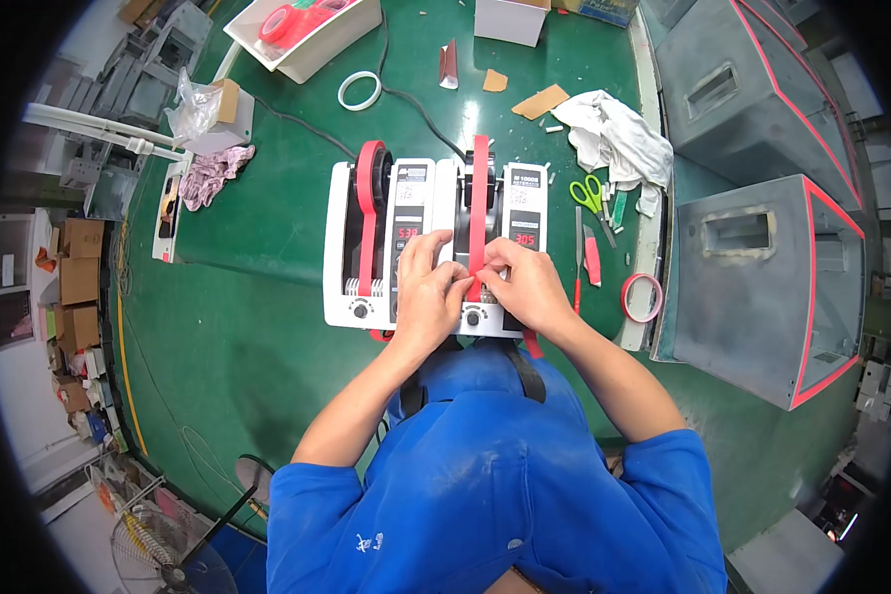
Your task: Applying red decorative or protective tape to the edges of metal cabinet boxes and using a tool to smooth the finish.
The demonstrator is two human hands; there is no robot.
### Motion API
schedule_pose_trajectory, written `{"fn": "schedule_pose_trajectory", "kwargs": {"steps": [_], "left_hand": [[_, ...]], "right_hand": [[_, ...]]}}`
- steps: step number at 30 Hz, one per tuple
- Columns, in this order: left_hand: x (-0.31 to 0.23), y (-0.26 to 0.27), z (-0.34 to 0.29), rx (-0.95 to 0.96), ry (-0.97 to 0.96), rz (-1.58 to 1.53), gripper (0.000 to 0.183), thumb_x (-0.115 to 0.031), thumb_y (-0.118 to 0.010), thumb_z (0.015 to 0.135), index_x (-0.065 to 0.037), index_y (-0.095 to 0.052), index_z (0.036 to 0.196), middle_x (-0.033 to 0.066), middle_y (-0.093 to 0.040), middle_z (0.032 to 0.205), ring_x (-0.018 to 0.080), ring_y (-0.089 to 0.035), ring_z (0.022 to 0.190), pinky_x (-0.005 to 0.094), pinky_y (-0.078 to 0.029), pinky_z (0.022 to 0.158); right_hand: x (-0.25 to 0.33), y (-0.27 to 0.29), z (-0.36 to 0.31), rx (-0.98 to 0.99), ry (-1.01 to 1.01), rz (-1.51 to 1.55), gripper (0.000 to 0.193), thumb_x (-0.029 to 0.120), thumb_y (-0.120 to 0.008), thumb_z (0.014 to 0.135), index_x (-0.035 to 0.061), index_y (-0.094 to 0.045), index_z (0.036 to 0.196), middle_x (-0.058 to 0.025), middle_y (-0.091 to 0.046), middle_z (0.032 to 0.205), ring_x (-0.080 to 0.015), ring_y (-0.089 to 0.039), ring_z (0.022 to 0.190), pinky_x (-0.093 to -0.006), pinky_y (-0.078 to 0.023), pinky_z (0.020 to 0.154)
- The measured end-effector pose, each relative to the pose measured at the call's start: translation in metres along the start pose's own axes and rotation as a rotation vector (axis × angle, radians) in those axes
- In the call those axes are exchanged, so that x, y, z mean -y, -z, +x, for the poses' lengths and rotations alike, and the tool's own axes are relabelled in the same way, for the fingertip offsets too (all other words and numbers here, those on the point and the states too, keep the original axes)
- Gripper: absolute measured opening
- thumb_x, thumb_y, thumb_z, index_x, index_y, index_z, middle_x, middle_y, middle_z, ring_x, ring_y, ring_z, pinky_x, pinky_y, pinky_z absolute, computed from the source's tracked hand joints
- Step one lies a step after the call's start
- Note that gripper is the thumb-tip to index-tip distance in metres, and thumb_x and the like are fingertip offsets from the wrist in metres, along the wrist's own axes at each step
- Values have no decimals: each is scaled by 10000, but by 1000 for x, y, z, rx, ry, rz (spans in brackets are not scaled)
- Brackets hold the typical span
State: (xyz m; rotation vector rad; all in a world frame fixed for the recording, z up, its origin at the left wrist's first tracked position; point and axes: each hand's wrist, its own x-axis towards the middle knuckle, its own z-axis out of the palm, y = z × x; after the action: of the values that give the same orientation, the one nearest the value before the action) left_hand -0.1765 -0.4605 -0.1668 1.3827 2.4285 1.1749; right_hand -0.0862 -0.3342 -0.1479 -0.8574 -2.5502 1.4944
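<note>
Red tape (478,203) at the right tape dispenser's (527,201) front outlet; appears pinched between thumb and fingertips of left hand (428,290) and right hand (525,287), likely for strip control. Left tape dispenser (336,247) set alongside, presumably for easy reach.

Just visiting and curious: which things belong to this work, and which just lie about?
In use: left hand, right hand, red tape at their fingertips, right tape dispenser.
Seemingly lying about: green-handled scissors, white cloth, pink cloth, cardboard scrap.
</note>
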Motion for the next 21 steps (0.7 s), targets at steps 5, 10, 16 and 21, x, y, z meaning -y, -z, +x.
{"fn": "schedule_pose_trajectory", "kwargs": {"steps": [5,10,16,21], "left_hand": [[0,-2,2,-5,-24,10,98,-40,-664,638,-7,-598,702,145,-485,1122,348,-410,1083,440,-323,920],[0,-2,3,3,-26,23,102,-61,-666,646,-13,-599,707,135,-489,1120,345,-412,1074,457,-308,937],[3,-4,3,3,-37,35,98,-75,-662,654,-23,-603,711,125,-493,1116,336,-415,1071,463,-298,947],[4,-5,3,7,-30,34,96,-73,-660,651,-24,-604,713,121,-496,1109,330,-418,1069,462,-297,956]], "right_hand": [[-3,-1,-2,-8,-2,6,187,101,-600,759,9,-562,917,-150,-643,793,-246,-630,675,-305,-480,628],[1,1,-14,-78,59,33,227,101,-573,778,17,-555,989,-159,-634,786,-295,-620,704,-351,-479,624],[-3,0,-26,-198,229,36,287,95,-564,789,23,-537,1066,-153,-628,822,-291,-618,684,-345,-487,604],[-15,-4,-28,-148,451,-34,328,55,-574,792,9,-518,1112,-129,-637,819,-229,-626,654,-286,-492,589]]}}
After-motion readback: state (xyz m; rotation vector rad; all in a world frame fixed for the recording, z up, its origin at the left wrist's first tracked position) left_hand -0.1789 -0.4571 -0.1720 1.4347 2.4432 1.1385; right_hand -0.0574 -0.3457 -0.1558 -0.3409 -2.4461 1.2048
